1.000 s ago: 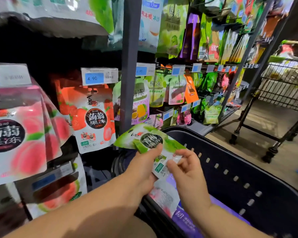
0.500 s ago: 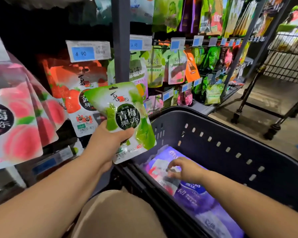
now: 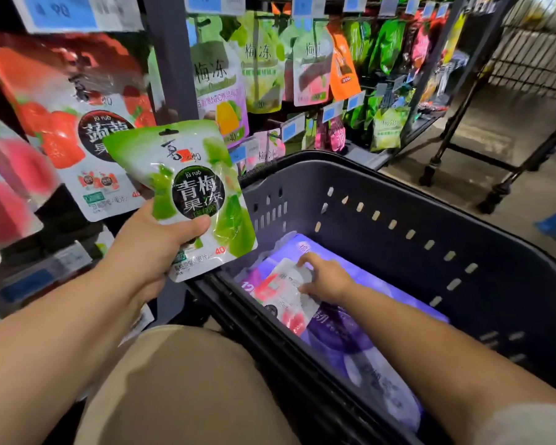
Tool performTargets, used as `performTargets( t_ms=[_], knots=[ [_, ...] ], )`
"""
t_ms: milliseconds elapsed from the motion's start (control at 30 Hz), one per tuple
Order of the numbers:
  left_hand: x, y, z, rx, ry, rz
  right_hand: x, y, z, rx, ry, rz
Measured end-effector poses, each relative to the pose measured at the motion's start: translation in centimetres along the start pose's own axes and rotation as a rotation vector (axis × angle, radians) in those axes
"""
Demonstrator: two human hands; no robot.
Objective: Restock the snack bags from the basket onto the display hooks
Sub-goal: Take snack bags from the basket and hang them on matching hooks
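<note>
Green snack bag (image 3: 187,162) pinched in left grip (image 3: 151,248); right grip (image 3: 328,279) on red-white bag (image 3: 280,295), closure unclear.

A shop aisle: hanging snack bags (image 3: 264,64), blue price tags (image 3: 58,11), wire trolley (image 3: 533,59).

Dim aisle, motion-blurred at the left edge, wide-angle bending, glare on packaging.

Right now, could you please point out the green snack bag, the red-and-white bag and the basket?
green snack bag (image 3: 198,192), head view, black label on its front
red-and-white bag (image 3: 281,305), head view, pale middle
basket (image 3: 382,245), head view, far inner wall
</note>
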State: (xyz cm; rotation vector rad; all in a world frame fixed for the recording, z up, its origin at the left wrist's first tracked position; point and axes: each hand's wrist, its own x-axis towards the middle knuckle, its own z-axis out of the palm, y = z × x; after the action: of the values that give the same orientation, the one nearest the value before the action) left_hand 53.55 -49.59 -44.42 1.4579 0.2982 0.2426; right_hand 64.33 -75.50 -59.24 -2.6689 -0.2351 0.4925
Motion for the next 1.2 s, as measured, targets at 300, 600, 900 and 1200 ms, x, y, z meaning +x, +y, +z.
performTargets(
  t_ms=[300,600,900,1200],
  knots=[
    [0.1,-0.1,0.0,-0.004,-0.016,-0.011,-1.8,3.1,-3.5,-0.404,0.155,0.241],
    [-0.2,0.0,0.1,-0.026,-0.022,-0.025,-1.6,4.2,-1.5,-0.441,-0.232,-0.124],
    [-0.1,0.1,-0.1,-0.034,-0.03,-0.035,-1.0,3.7,-1.5,-0.583,-0.164,-0.136],
    [0.0,-0.3,-0.1,-0.044,-0.041,-0.026,-1.4,2.7,-1.8,-0.64,-0.119,-0.119]
  ],
)
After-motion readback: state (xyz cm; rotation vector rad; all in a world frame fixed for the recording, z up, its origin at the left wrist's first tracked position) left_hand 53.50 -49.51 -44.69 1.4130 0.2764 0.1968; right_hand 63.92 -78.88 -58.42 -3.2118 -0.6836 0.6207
